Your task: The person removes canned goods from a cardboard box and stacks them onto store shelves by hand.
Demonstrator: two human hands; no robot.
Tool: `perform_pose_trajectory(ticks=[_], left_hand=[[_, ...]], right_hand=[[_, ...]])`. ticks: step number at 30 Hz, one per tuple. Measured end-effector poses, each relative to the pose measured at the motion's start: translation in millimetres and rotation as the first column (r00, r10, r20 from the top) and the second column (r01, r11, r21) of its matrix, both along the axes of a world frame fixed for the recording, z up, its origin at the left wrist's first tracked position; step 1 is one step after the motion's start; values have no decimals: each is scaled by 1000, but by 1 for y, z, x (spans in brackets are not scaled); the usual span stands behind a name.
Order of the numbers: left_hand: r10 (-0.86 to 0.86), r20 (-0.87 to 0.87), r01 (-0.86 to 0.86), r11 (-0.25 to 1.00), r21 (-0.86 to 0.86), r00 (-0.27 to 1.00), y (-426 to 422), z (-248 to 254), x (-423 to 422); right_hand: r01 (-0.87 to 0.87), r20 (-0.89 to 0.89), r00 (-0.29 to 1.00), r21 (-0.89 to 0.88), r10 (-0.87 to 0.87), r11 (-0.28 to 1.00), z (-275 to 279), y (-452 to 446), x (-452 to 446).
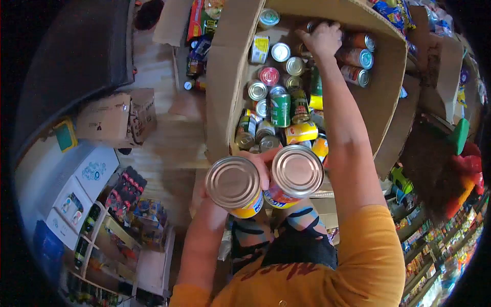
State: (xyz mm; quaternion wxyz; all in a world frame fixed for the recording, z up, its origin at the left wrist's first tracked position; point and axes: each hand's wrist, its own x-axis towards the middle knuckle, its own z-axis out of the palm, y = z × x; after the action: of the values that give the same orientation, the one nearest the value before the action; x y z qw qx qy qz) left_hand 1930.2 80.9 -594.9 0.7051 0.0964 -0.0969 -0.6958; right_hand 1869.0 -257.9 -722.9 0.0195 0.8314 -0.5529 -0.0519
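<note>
My left hand [264,165] is closed on two large cans, one on each side of the fingers. The left can [233,183] and the right can [297,172] have bare metal lids facing up and yellow and blue labels. They are in front of my body at the near edge of a cardboard box [225,77]. Deep in the box, my right hand [323,41] has its fingers and thumb around a can [309,25] near the far wall; the hand partly hides that can. A green can [280,110] and a yellow can [301,132] lie among several others below.
Several cans lie on their sides along the box's right, including one with a teal end [365,59]. A smaller cardboard carton [105,118] stands on the left floor. Stocked shelves [434,256] are at lower right. A white box [84,187] stands at lower left.
</note>
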Motion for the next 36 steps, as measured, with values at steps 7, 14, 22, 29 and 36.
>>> perform_pose_trajectory(ticks=[7,14,22,29,36], left_hand=[[-42,0,42,998,44,999,16,8,0],[-202,112,184,971,153,973,23,27,0],[-117,65,83,916,392,991,63,61,21],[-101,114,31,865,500,988,60,144,21],[-222,140,154,910,385,965,49,177,28]], right_hand=[[-315,-21,949,-71,314,946,-3,10,-2],[-300,635,772,326,28,897,48,58,-14],[-123,554,179,832,-813,541,122,93,-95],[-361,36,-224,925,-974,117,172,172,-181],[-594,-214,-438,798,-873,102,232,240,-229]])
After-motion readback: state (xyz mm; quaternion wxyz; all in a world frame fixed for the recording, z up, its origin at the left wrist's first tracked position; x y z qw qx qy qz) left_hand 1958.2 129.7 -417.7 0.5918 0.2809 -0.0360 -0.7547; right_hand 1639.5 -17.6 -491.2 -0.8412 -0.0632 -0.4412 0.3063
